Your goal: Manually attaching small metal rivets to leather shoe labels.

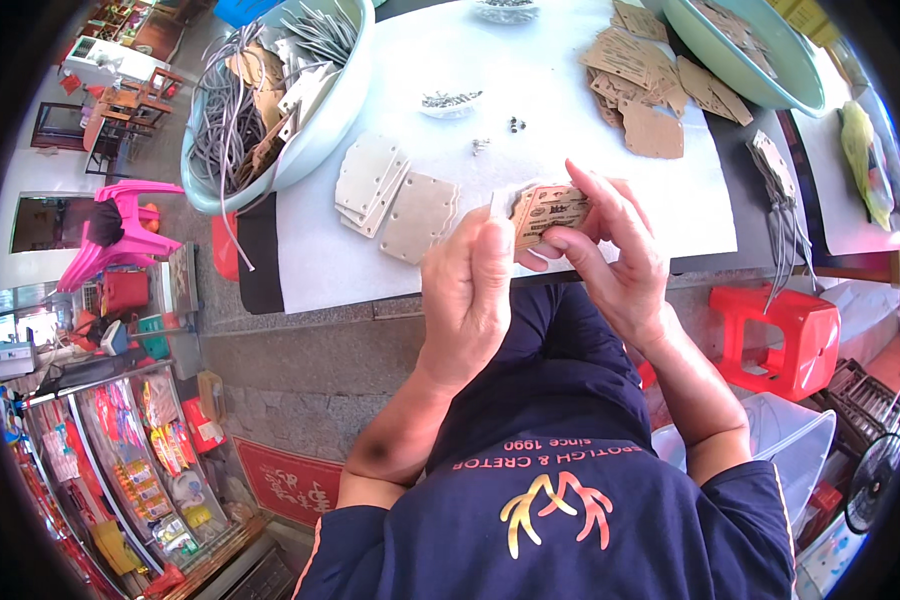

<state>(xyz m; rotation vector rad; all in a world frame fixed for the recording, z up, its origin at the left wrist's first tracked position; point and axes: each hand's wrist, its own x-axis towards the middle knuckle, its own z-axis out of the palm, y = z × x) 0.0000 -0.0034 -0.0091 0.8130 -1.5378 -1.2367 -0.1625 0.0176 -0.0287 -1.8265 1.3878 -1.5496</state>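
Observation:
Above my lap, at the table's front edge, I hold a small brown printed board with pale layers along its left side. My left hand is closed on its left end, thumb upright along the edge. My right hand grips the right end between thumb and fingers, with the index finger raised. Just left of my hands lie several pale grey plates with small holes and a beige plate. Beyond the board, a few small metal fasteners and some dark ones are scattered on the white sheet.
A pale blue basin of grey cables and plates stands left. Clear dishes of small screws sit farther back. Brown boards are heaped at back right beside a green basin. Cabled plates hang over the right edge near a red stool.

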